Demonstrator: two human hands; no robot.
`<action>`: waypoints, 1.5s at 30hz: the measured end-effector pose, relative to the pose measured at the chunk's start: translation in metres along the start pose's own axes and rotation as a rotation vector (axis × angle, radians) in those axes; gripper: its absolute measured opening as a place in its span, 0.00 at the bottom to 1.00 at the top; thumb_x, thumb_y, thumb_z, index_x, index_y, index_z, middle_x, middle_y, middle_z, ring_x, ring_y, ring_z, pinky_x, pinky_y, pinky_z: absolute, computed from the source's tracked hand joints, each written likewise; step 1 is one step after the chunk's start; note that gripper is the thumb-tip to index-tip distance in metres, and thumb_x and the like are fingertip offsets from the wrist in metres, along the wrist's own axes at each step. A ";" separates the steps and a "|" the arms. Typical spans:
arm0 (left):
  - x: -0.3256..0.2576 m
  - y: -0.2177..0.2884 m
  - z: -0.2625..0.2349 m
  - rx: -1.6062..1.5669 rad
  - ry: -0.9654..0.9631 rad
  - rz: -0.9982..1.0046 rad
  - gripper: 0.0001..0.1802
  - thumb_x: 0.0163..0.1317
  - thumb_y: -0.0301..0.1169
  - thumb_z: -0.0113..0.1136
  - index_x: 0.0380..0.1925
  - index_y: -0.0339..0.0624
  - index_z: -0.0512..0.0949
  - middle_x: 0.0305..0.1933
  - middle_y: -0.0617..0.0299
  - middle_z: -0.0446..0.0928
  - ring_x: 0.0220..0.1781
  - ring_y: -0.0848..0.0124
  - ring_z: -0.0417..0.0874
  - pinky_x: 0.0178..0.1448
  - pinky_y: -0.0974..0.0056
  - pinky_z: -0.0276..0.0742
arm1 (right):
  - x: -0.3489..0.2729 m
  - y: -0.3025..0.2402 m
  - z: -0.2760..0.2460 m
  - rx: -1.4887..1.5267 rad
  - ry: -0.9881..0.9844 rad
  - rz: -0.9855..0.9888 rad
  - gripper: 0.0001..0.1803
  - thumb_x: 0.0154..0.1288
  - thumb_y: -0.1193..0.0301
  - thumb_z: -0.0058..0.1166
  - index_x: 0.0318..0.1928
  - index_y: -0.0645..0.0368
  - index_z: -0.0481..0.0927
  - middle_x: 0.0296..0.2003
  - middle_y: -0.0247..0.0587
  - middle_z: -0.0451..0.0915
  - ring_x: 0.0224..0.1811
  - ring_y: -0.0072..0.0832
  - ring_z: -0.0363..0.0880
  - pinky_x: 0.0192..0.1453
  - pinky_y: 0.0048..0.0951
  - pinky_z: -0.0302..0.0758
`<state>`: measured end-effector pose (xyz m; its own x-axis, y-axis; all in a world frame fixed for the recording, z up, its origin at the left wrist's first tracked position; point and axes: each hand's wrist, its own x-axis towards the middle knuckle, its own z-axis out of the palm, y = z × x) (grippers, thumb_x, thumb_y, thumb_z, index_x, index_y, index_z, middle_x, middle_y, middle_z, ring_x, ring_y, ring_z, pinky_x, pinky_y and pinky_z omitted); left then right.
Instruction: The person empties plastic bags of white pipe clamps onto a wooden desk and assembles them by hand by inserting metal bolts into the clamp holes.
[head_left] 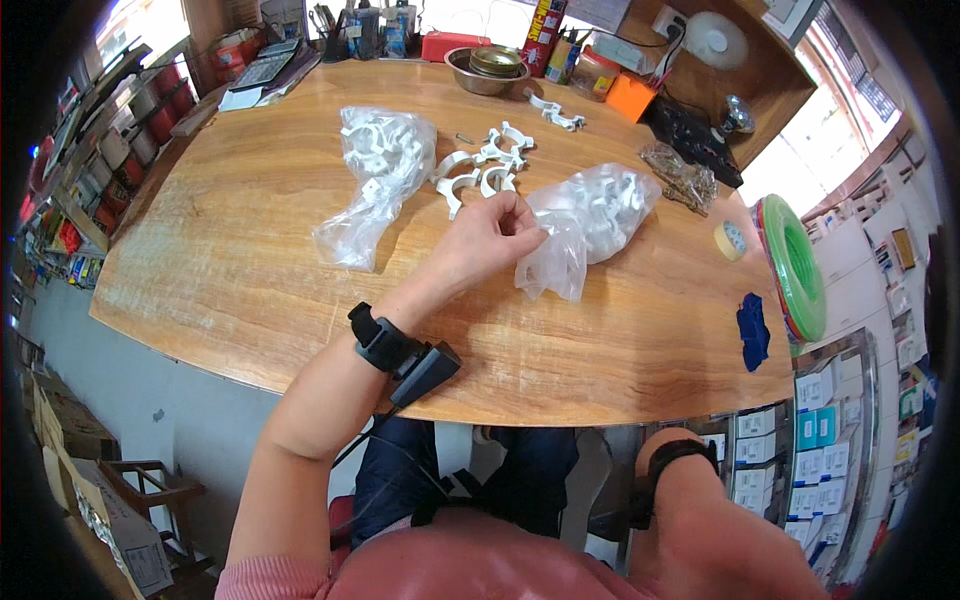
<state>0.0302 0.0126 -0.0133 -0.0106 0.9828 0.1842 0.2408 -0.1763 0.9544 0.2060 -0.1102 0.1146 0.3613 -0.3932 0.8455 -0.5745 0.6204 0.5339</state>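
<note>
My left hand (494, 236) is closed in a pinch at the loose end of a clear plastic bag (605, 205) filled with white pieces. Just beyond its fingers lie several white pipe clips (500, 160), open ring shapes, loose on the table. A second clear bag (385, 160) of similar white pieces rests to the left, its slack end toward me. Beside the table's front edge, at lower right, is my right hand (662, 445); its fingers are hidden from view.
The wooden table (230, 250) has a metal bowl (478, 74) at the back. A tape roll (730, 240), a bag of screws (680, 178), a blue scrap (752, 332) and a green hose coil (795, 265) lie at the right. More clips (556, 112) sit farther back.
</note>
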 end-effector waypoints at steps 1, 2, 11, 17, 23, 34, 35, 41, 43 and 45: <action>0.001 0.000 0.000 -0.002 0.000 0.004 0.09 0.50 0.29 0.58 0.29 0.37 0.70 0.27 0.69 0.69 0.29 0.81 0.69 0.34 0.74 0.67 | -0.003 0.001 -0.001 -0.145 -0.046 -0.141 0.11 0.50 0.77 0.49 0.37 0.65 0.72 0.40 0.39 0.70 0.49 0.30 0.67 0.52 0.28 0.66; 0.002 -0.001 0.001 0.063 -0.020 0.024 0.10 0.49 0.30 0.58 0.29 0.37 0.71 0.25 0.67 0.70 0.28 0.80 0.69 0.33 0.73 0.67 | -0.006 0.006 -0.003 -0.091 -0.085 -0.210 0.11 0.51 0.77 0.48 0.38 0.64 0.72 0.41 0.41 0.70 0.48 0.30 0.67 0.51 0.28 0.67; 0.001 -0.003 0.003 0.282 -0.069 0.114 0.11 0.53 0.33 0.55 0.30 0.35 0.76 0.22 0.58 0.74 0.24 0.75 0.72 0.30 0.68 0.69 | -0.114 0.013 -0.038 -0.912 -1.212 1.282 0.23 0.52 0.51 0.51 0.17 0.60 0.74 0.16 0.47 0.74 0.17 0.37 0.74 0.16 0.33 0.68; 0.007 0.002 0.018 -0.025 -0.072 0.115 0.17 0.60 0.38 0.50 0.25 0.33 0.76 0.21 0.64 0.74 0.23 0.78 0.73 0.29 0.74 0.70 | -0.129 0.026 -0.085 -1.357 -1.084 1.483 0.25 0.53 0.50 0.49 0.24 0.64 0.75 0.26 0.54 0.77 0.28 0.42 0.78 0.26 0.36 0.73; 0.014 0.044 0.038 -0.021 -0.002 0.136 0.18 0.55 0.37 0.51 0.20 0.30 0.75 0.16 0.57 0.74 0.20 0.73 0.76 0.27 0.69 0.72 | -0.113 0.042 -0.105 -1.215 -0.761 1.847 0.19 0.54 0.58 0.45 0.29 0.63 0.76 0.27 0.52 0.77 0.29 0.47 0.77 0.35 0.43 0.72; 0.016 0.054 0.083 0.624 -0.139 0.118 0.20 0.54 0.39 0.46 0.17 0.31 0.74 0.16 0.53 0.73 0.18 0.64 0.76 0.28 0.62 0.72 | -0.104 0.011 -0.140 -1.528 -1.189 1.387 0.09 0.48 0.67 0.48 0.23 0.58 0.78 0.25 0.49 0.78 0.29 0.40 0.78 0.32 0.40 0.74; 0.012 0.053 0.087 0.647 -0.112 0.129 0.20 0.53 0.39 0.46 0.17 0.31 0.74 0.16 0.52 0.73 0.19 0.63 0.76 0.27 0.62 0.72 | -0.105 0.011 -0.150 -1.546 -1.186 1.388 0.09 0.48 0.67 0.48 0.23 0.58 0.78 0.25 0.49 0.78 0.29 0.40 0.78 0.32 0.40 0.74; -0.021 0.071 0.097 0.599 -0.024 0.173 0.19 0.49 0.39 0.48 0.13 0.32 0.74 0.13 0.49 0.71 0.19 0.59 0.75 0.31 0.59 0.70 | -0.100 0.010 -0.166 -1.588 -1.183 1.191 0.06 0.46 0.69 0.50 0.23 0.56 0.78 0.23 0.45 0.78 0.27 0.38 0.79 0.31 0.37 0.74; -0.028 0.088 0.090 0.570 -0.059 0.037 0.17 0.47 0.38 0.49 0.20 0.33 0.77 0.23 0.42 0.75 0.29 0.52 0.77 0.37 0.55 0.72 | -0.092 0.018 -0.166 -1.552 -1.200 1.195 0.06 0.45 0.69 0.51 0.23 0.56 0.78 0.23 0.46 0.78 0.27 0.39 0.79 0.30 0.37 0.74; -0.025 0.083 0.083 0.572 -0.032 0.064 0.17 0.47 0.38 0.49 0.19 0.33 0.77 0.21 0.44 0.75 0.27 0.53 0.77 0.36 0.56 0.72 | -0.085 0.022 -0.164 -1.536 -1.183 1.189 0.06 0.45 0.68 0.51 0.23 0.56 0.78 0.23 0.46 0.78 0.28 0.38 0.79 0.30 0.38 0.74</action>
<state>0.1311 -0.0220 0.0415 0.0484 0.9740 0.2213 0.7267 -0.1863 0.6612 0.2831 0.0482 0.0545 -0.3881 0.6906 0.6103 0.8879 0.4578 0.0466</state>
